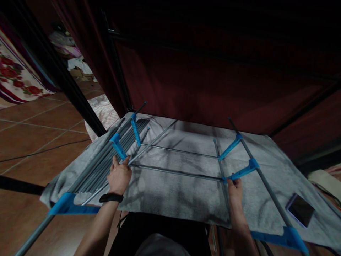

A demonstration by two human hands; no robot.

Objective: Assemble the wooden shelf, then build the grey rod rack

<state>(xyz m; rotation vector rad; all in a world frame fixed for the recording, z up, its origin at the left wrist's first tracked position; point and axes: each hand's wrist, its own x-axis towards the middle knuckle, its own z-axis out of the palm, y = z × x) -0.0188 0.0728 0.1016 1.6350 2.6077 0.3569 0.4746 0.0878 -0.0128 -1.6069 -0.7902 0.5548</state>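
Observation:
Part of a rack made of grey metal tubes and blue plastic connectors stands on a grey cloth [170,199]. At its left side my left hand [119,177], wearing a black wristband, has thumb and fingers around the lower end of a blue connector [118,146]. My right hand [234,190] pinches the lower end of another blue connector [243,171], where a thin crossbar [176,172] meets it. A second crossbar [181,151] runs behind, between two more connectors. One loose-looking tube [157,138] slants past my left hand.
Several grey tubes [106,170] lie side by side on the cloth at left. A phone [300,209] rests at right. Blue corner pieces [66,204] project near the front. Behind hangs a dark red curtain [213,89]; a dark post [77,96] rises at left above the tiled floor [32,142].

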